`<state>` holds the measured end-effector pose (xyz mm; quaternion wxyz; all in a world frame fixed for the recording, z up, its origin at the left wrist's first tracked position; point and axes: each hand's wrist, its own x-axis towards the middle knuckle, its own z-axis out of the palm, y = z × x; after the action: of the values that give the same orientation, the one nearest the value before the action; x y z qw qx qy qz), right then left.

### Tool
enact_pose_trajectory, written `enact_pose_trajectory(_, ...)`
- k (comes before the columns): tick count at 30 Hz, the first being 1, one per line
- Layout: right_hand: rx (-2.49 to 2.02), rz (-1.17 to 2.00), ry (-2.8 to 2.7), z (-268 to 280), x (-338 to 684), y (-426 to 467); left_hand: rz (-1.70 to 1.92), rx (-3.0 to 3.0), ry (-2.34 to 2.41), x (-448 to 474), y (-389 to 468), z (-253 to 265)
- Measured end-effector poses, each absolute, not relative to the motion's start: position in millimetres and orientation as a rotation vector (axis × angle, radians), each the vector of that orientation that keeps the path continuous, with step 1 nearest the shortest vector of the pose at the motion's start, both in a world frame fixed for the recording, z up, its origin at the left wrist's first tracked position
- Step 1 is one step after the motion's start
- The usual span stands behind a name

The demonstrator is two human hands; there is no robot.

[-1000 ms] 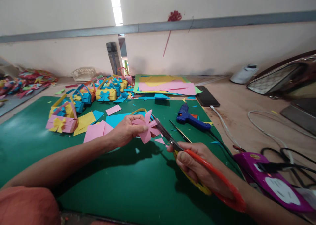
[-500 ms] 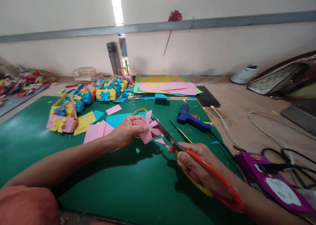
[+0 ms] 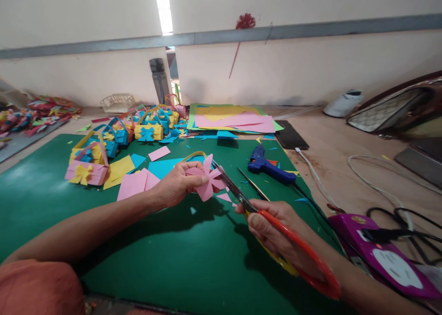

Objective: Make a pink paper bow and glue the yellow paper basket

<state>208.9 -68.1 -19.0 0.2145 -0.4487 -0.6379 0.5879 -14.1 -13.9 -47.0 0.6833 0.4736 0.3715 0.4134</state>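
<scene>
Pinched between the thumb and fingers of my left hand (image 3: 183, 182) is a pink paper flower (image 3: 207, 186) with several petals, held above the green mat. My right hand (image 3: 272, 223) grips scissors (image 3: 290, 232) with red and yellow handles. Their blades reach up and left to the flower's right-hand petals; whether they are fully closed I cannot tell. Small pink scraps (image 3: 225, 197) lie under the blades. Behind my left hand are pink paper pieces (image 3: 133, 185), a yellow sheet (image 3: 119, 170) and blue paper (image 3: 160, 166).
A blue glue gun (image 3: 269, 166) and a pointed stick (image 3: 252, 183) lie on the green mat (image 3: 165, 269). Small paper baskets (image 3: 88, 170) stand at the left. Coloured sheets (image 3: 238, 121) and a phone (image 3: 292, 135) are at the back, a purple power strip (image 3: 380, 255) with cables at right.
</scene>
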Motion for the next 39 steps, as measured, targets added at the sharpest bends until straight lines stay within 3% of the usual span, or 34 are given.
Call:
enact_pose_trajectory(7,-1.245,1.627,-1.781,-21.5,212.5,-65.2,0.925,1.03,0.838,-13.4,-15.3,-44.7)
enact_pose_trajectory(15,-1.33,1.391,-1.599,-21.3,208.5,-61.4,0.971,1.012,0.862,-11.4,-17.8,-46.9)
enact_pose_trajectory(25,-1.526,0.736,-1.764,-15.9,220.9,-47.9,1.282,1.018,1.011,-10.9,-16.7,-36.1)
enact_pose_trajectory(32,-1.572,0.591,-1.881,-14.9,221.7,-48.8,1.211,1.034,1.015,-5.1,-26.0,-38.1)
enact_pose_trajectory(39,-1.743,0.115,-2.097,-14.4,219.1,-49.0,1.08,0.947,0.99,0.7,-35.3,-49.3)
